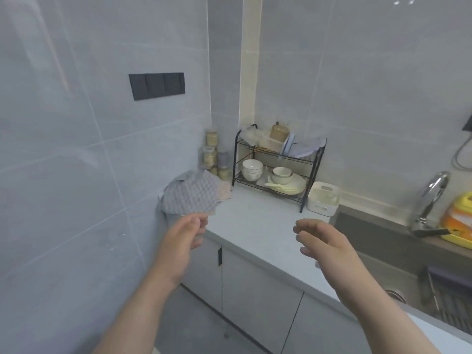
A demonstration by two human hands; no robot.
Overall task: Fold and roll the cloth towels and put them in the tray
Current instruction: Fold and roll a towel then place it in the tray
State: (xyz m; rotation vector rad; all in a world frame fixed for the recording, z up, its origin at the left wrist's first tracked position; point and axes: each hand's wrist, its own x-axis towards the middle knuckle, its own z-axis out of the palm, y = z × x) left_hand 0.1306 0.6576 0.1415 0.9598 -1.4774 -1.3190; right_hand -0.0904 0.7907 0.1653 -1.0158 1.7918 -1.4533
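A grey waffle-pattern towel (192, 194) lies crumpled in the counter's far left corner, partly draped over the edge against the wall. A pale pink towel (225, 192) peeks out from under its right side. My left hand (182, 241) is just below the grey towel's near edge with loosely curled fingers; I cannot tell whether it touches the cloth. My right hand (323, 241) hovers over the counter's front edge, fingers relaxed and holding nothing. A white tray (322, 208) with handle slots stands to the right of the dish rack, beside the sink.
A black two-tier dish rack (275, 164) with bowls and plates stands at the back. Jars (212, 157) are stacked in the corner behind the towels. To the right are the sink (378, 233), a chrome tap (431, 195) and a yellow item (459, 221).
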